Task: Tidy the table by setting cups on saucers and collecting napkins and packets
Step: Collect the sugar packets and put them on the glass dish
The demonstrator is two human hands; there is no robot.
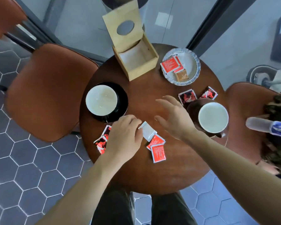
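Both forearms bare, reaching in from the bottom edge, angled up toward centre. Left hand (124,135) palm down, knuckles up, fingers curled inward, fingertips (139,127) pinched at the corner of a white packet (148,133). Right hand (173,118) raised, palm facing left, fingers spread and loosely extended, thumb apart below them, holding nothing. Hands near each other, not touching. Dark trousered legs visible below, between the arms.

Round wooden table (146,172). Around wooden box (137,60): plate (195,62) right, black saucer (122,101) near-left, brown saucer (192,108) near-right, packets (158,152) nearest edge.
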